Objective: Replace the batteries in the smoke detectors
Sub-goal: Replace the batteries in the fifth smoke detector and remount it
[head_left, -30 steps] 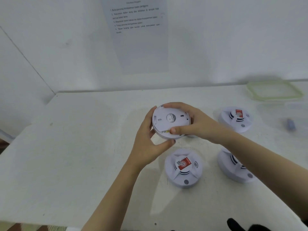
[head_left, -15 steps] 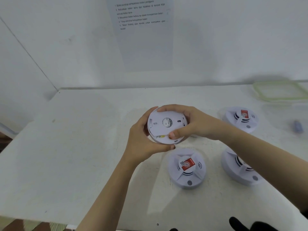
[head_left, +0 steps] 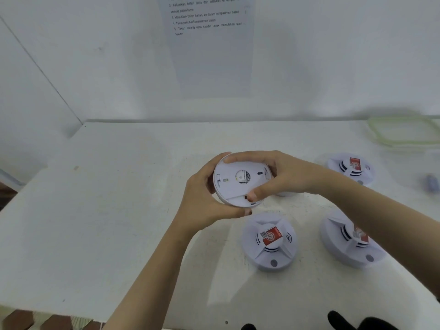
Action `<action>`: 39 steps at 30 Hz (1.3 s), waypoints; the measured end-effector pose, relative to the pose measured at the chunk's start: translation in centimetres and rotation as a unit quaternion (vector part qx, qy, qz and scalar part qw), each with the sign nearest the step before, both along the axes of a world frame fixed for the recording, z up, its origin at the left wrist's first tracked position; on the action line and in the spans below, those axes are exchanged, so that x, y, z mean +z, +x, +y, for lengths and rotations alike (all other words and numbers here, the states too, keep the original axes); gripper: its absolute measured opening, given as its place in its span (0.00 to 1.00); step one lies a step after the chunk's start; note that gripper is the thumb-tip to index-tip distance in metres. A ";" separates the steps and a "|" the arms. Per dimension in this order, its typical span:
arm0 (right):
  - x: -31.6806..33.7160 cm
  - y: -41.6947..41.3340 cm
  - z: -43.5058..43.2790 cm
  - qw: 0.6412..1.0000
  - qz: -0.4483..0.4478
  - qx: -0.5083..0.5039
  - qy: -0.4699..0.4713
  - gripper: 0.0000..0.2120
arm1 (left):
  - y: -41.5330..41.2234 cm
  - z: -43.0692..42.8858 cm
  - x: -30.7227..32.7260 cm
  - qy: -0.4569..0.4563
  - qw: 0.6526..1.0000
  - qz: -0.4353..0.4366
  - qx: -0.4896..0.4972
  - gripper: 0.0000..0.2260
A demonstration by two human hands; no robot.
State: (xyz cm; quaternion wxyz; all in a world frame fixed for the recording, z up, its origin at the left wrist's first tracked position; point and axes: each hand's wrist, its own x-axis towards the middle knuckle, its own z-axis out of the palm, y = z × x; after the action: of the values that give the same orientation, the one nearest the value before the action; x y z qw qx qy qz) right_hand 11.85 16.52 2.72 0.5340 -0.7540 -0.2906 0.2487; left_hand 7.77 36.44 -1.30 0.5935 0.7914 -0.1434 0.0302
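A round white smoke detector [head_left: 234, 181] is held above the table with its flat back turned toward me. My left hand [head_left: 204, 201] cups its left and lower rim. My right hand [head_left: 281, 175] grips its top and right edge, thumb pressed on the lower part of the back near a small dark opening. Three more white smoke detectors with red labels rest face up on the table: one in front [head_left: 270, 241], one at the right [head_left: 350, 241] partly behind my right forearm, one further back right [head_left: 350, 167].
The white table [head_left: 107, 210] meets a white wall carrying a printed instruction sheet [head_left: 209, 44]. A clear container lid with a green rim [head_left: 404, 132] lies at the back right. A small bluish blurred object [head_left: 431, 183] sits near the right edge.
Both hands have kept hold of the detector. Its back cover has turned slightly between the frames, and a small dark opening now shows beside my right thumb.
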 end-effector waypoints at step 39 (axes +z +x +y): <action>-0.5 -2.2 0.4 0.977 -0.159 -0.136 -0.051 0.22 | -0.9 1.0 -0.5 -0.093 0.995 0.008 0.037 0.44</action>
State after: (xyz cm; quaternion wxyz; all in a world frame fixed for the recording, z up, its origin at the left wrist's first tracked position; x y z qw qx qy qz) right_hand 9.67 16.96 2.23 0.4705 -0.8428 -0.2531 0.0653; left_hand 6.84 37.42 -1.76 0.6638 0.7381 -0.1057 0.0584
